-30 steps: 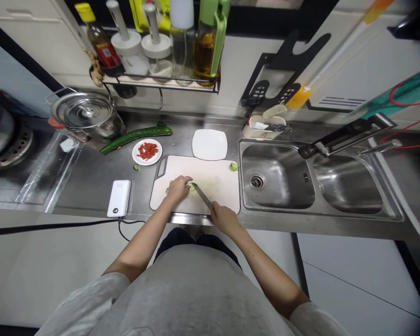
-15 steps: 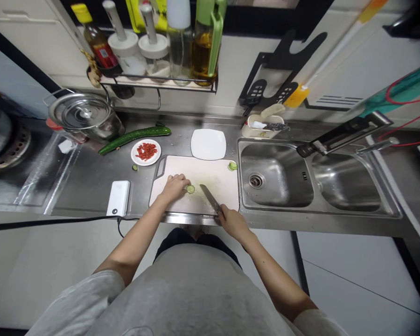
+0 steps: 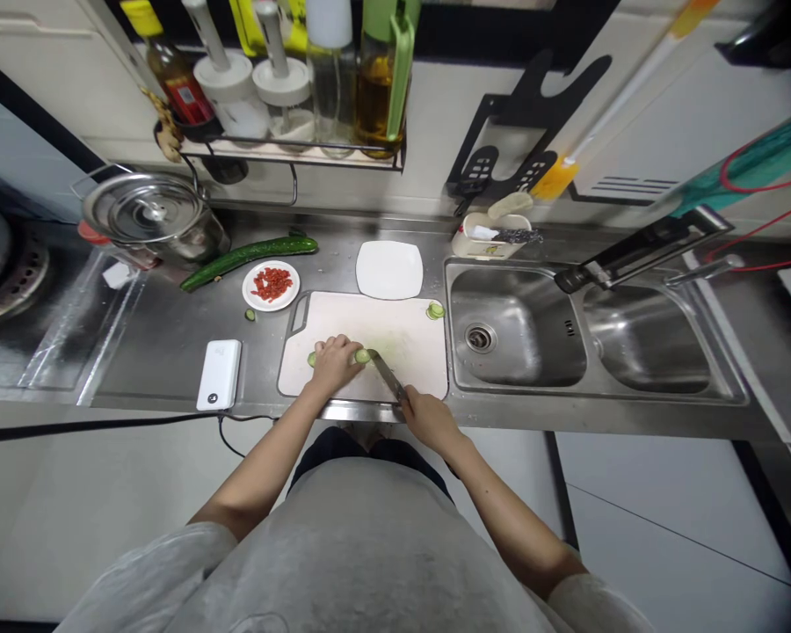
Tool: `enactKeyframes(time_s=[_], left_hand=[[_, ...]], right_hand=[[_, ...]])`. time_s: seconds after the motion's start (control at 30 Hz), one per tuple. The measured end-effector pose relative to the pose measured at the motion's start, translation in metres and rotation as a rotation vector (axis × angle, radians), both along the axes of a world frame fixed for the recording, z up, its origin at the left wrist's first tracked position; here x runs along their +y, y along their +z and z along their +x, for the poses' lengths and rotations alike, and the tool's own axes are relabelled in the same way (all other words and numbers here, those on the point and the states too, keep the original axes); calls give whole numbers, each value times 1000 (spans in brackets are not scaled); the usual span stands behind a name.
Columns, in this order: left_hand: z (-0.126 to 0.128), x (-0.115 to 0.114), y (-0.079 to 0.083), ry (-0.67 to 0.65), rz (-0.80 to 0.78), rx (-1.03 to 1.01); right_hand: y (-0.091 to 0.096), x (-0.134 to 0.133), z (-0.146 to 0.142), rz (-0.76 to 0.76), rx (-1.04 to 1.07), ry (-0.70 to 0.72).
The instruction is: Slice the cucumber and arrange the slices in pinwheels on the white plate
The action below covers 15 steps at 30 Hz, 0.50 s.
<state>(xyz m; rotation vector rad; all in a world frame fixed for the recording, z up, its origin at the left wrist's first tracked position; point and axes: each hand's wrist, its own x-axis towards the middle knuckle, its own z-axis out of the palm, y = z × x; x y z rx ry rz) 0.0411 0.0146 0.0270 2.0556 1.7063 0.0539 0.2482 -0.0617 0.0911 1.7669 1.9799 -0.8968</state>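
Cut cucumber in my left hand, knife in my right hand
My left grip curls around it on the cutting board; my right is wrapped round the knife, tip beside the cut end.

And it was the head camera doing the looking, perched high on the near side of the cutting board, above the grey shirt, facing forward and steeply down! The board sat near mid-view, some way off below, and the wide sweep caught the pot left of it, the sink right of it and the shelf beyond it.
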Motion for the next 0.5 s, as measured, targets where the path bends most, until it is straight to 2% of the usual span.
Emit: enactKeyframes(time_s=[0.23, 0.5], left_hand=[[3, 2, -5, 75, -10, -15], [2, 4, -7, 69, 15, -36]], right_hand=[[-3, 4, -13, -11, -5, 29], [2, 8, -15, -5, -25, 42]])
